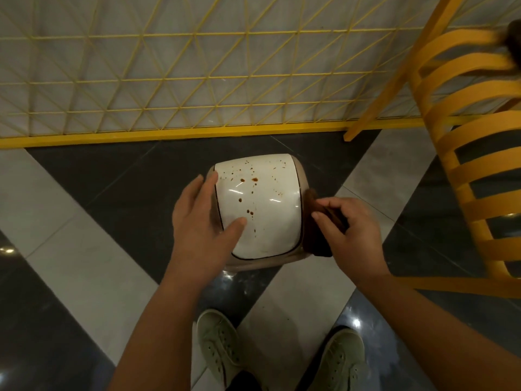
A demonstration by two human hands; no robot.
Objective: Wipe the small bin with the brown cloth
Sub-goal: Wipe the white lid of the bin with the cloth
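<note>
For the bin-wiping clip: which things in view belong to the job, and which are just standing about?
Job:
small bin, lid spotted brown
brown cloth, gripped by right hand at the bin's right side
left hand, steadying the bin

Bystanders:
yellow chair
yellow wire fence
shoes

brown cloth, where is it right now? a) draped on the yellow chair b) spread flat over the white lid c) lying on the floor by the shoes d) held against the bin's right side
d: the right hand grips the folded brown cloth against the right side of the small beige bin, beside its spattered white lid.
</note>
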